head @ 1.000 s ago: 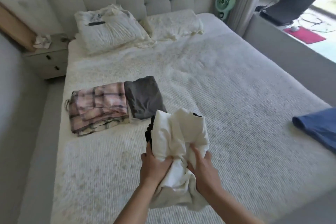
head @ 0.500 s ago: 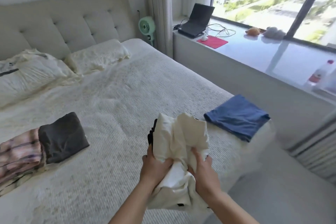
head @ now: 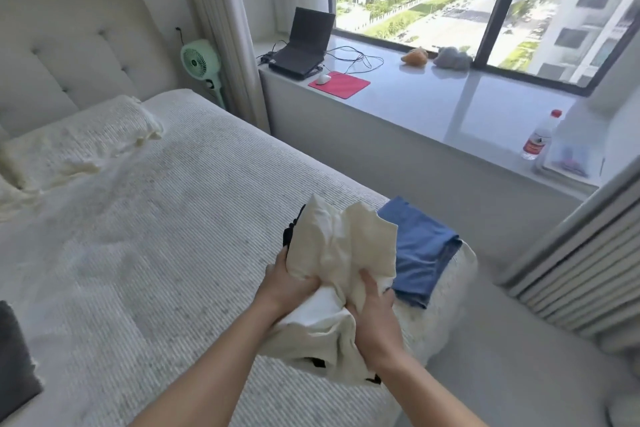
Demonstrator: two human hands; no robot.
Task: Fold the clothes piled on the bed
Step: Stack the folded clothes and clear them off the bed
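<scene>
- I judge the task well along: a blue garment (head: 420, 250) lies folded flat on the bed (head: 173, 236) just beyond my right hand (head: 372, 308), and the edge of a dark grey folded piece (head: 15, 364) shows far off to the left of my left hand (head: 287, 284).
- What looks left is the cream garment (head: 341, 253), bunched and unfolded, lifted above the bed; something black peeks out behind it, and I cannot tell what.
- My left hand grips its left side, fingers curled into the cloth.
- My right hand clutches the lower right folds, fingers closed tight round the fabric.
</scene>
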